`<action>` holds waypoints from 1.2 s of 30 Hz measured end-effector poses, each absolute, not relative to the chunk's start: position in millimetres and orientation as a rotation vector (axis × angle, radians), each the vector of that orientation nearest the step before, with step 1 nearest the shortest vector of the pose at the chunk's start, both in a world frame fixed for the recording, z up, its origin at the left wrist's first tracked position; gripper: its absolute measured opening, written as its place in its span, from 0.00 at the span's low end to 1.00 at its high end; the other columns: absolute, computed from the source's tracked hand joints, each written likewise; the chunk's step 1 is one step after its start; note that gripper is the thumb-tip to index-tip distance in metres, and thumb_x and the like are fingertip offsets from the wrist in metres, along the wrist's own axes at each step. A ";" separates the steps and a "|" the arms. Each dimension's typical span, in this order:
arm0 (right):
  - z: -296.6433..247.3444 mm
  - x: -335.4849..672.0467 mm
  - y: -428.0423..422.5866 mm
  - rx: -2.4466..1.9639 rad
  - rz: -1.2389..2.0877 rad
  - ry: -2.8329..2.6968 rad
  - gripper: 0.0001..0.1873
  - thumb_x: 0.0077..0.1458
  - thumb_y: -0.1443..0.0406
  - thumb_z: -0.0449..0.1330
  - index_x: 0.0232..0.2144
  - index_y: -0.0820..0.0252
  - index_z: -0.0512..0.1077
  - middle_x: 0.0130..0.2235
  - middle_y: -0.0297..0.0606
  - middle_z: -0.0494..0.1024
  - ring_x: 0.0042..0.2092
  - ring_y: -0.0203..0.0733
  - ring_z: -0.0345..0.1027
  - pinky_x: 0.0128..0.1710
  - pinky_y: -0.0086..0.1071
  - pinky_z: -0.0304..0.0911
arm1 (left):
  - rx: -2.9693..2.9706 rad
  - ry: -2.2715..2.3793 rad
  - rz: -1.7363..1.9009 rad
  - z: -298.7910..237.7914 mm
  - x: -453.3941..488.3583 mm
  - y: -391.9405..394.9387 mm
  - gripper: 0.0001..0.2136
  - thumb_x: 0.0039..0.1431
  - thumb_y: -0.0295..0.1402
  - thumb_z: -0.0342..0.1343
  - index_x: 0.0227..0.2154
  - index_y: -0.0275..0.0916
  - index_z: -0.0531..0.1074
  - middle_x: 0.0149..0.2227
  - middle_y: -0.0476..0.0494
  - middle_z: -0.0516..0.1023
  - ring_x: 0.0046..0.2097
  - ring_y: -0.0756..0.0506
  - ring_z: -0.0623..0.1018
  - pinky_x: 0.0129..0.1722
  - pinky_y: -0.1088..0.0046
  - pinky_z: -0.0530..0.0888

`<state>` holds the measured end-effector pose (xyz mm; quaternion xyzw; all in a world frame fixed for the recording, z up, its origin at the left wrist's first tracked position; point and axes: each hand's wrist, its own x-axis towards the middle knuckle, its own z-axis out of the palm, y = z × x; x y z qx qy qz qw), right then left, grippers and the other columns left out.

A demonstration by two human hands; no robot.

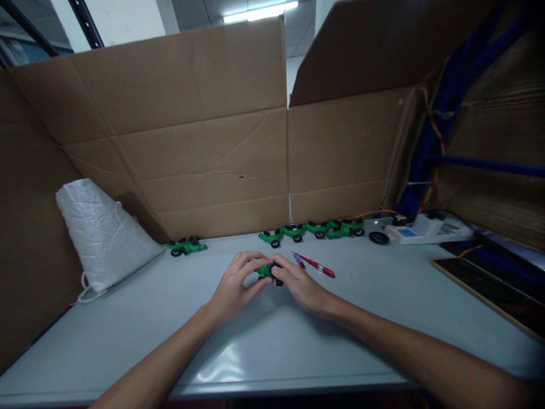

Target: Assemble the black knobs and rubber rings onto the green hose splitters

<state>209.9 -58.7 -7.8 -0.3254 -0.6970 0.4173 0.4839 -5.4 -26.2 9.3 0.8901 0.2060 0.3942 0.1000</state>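
Note:
A small green toy vehicle point(264, 270) with black wheels is held between my two hands, over the middle of the table. My left hand point(237, 282) pinches its left side with thumb and fingers. On the other side, the fingers of my right hand point(302, 286) close around a black wheel end of the toy. My fingers cover much of it. Just beyond my right hand lie a red screwdriver point(318, 265) and a shorter red-and-blue pen-like tool point(299, 260).
Several similar green toy vehicles point(315, 229) stand in a row at the back, with another one point(186, 246) farther left. A black ring point(378, 238) lies beside a white power strip point(430, 232). A silvery bag point(104, 236) stands left. Cardboard walls point(204, 136) enclose the table point(140, 341).

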 end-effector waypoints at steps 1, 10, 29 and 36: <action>-6.7 209.8 -59.6 -0.792 1.011 -1.706 0.12 0.72 0.57 0.51 0.41 0.53 0.72 0.40 0.36 0.73 0.44 0.47 0.66 0.46 0.38 0.61 | 2.632 0.595 1.175 8.9 -5.2 -26.4 0.18 0.70 0.34 0.62 0.61 0.45 0.74 0.56 0.36 0.77 0.58 0.38 0.76 0.58 0.56 0.74; -2.4 209.6 -61.5 -0.798 0.954 -1.730 0.07 0.67 0.64 0.51 0.39 0.53 0.69 0.39 0.35 0.70 0.45 0.48 0.64 0.48 0.39 0.59 | 2.670 0.550 1.178 10.6 -5.4 -28.2 0.20 0.70 0.31 0.62 0.63 0.46 0.72 0.56 0.36 0.75 0.58 0.39 0.76 0.58 0.56 0.76; -4.4 207.1 -65.2 -0.824 0.908 -1.727 0.09 0.67 0.64 0.48 0.37 0.52 0.68 0.40 0.37 0.72 0.46 0.50 0.65 0.50 0.42 0.61 | 2.742 0.498 1.181 9.5 -2.5 -31.1 0.23 0.71 0.31 0.61 0.66 0.49 0.69 0.57 0.36 0.73 0.58 0.38 0.75 0.54 0.55 0.80; -2.0 209.6 -65.8 -0.796 0.935 -1.731 0.10 0.68 0.62 0.50 0.40 0.53 0.70 0.42 0.36 0.74 0.48 0.49 0.66 0.52 0.40 0.61 | 2.703 0.551 1.186 9.0 -2.3 -30.9 0.21 0.72 0.32 0.60 0.65 0.48 0.70 0.55 0.36 0.73 0.58 0.38 0.75 0.56 0.54 0.78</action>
